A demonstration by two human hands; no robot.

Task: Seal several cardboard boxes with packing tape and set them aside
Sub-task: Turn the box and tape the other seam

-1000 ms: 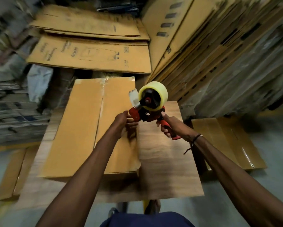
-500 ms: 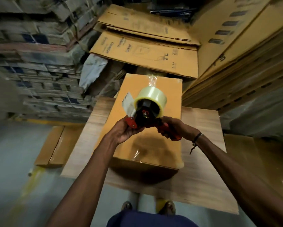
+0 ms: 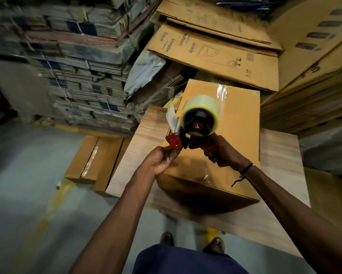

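Head view: a cardboard box (image 3: 233, 139) sits on the wooden desk (image 3: 279, 155), flaps closed, with a strip of clear tape (image 3: 221, 91) running over its far top edge and another glint of tape at the near edge. Both hands hold a red tape dispenser (image 3: 188, 139) in the air just above the box top. Right hand (image 3: 223, 153) is curled round the dispenser's handle; a dark cord bracelet (image 3: 245, 171) sits on that wrist. Left hand (image 3: 162, 159) pinches the dispenser's front end, beneath the loose tape tail that stands up beside the tape roll (image 3: 199, 115). On the floor left of the desk lie two taped boxes (image 3: 95, 157), side by side. Flattened cartons (image 3: 215, 50) are stacked behind the desk; bundled stacks of flat stock (image 3: 83, 66) at far left, blurred.
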